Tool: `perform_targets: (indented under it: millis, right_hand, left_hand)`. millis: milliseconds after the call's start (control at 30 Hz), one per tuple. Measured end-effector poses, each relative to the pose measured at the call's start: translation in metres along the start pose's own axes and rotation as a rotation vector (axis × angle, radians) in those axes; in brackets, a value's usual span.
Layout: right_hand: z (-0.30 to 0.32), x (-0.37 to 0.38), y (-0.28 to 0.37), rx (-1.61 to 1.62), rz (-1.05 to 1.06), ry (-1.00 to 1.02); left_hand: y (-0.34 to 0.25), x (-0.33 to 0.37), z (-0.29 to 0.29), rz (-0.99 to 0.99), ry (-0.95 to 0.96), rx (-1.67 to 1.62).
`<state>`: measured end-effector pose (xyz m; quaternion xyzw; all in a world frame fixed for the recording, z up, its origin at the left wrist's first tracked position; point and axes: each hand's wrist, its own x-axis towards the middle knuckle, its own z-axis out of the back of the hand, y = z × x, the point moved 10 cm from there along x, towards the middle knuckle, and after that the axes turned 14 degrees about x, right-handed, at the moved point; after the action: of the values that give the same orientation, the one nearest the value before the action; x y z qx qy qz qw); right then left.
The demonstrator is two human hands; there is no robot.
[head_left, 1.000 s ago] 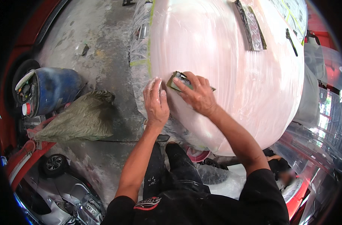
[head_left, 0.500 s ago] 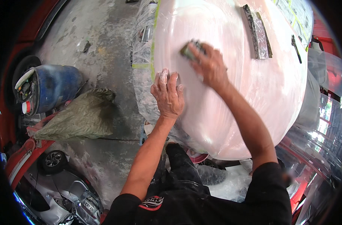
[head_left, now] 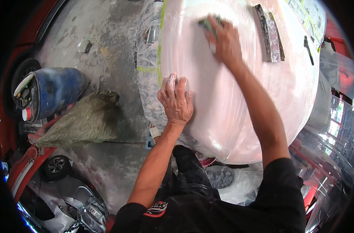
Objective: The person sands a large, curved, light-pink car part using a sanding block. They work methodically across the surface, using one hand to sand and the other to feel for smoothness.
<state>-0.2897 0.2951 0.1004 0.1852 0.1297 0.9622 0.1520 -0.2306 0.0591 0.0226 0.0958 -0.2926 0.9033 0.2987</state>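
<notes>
A broad curved vehicle panel (head_left: pixel 254 112), coated whitish pink and streaked with dust, spreads out in front of me. My left hand (head_left: pixel 176 100) lies flat on its left part, fingers apart and dusted white. Farther up the panel, my right hand (head_left: pixel 228 43) grips a dark greenish sanding block (head_left: pixel 210 25) pressed to the surface; motion blurs both. Clear film (head_left: pixel 149 83) and yellow-green tape (head_left: pixel 160 48) run along the panel's left edge. On the right part rest a long narrow sanding block (head_left: pixel 273 37) and a slim black tool (head_left: pixel 308 50).
Across the floor at left lies a blue drum (head_left: pixel 58 93) beside a crumpled olive cover (head_left: pixel 87 120). A silver vehicle part with a wheel (head_left: pixel 57 166) is at the lower left. Crumpled clear plastic (head_left: pixel 243 186) sits by my legs; film-wrapped red parts (head_left: pixel 324 167) stand at right.
My right hand has slid the sanding block farther up the panel, away from me and slightly right. My left hand stays nearly in the same place.
</notes>
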Motion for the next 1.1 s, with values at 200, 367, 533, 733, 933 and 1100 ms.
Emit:
perform_targets:
  millis: [200,367,533,733,933,1100]
  right_hand:
    - [0.003,-0.027,0.016,-0.056,-0.033,-0.041]
    - [0.021,-0.141,0.028,0.016,0.012,0.026]
    - [0.018,-0.019,-0.043,-0.383,-0.033,0.007]
    - [0.041,-0.139,0.019,0.028,-0.188,0.000]
    - [0.050,-0.038,-0.049,-0.161,-0.067,-0.083]
    - [0.032,-0.083,-0.021,-0.138,-0.118,-0.073]
  left_hand:
    - [0.004,0.002,-0.002,0.005,-0.027,0.005]
    - [0.006,0.000,-0.001,0.010,-0.020,0.017]
    - [-0.005,0.002,-0.001,-0.016,-0.039,0.000]
    - [0.008,0.002,0.001,-0.008,-0.024,0.051]
    - [-0.008,0.001,-0.003,-0.022,-0.019,0.009]
    - [0.005,0.004,0.000,-0.007,-0.025,0.045]
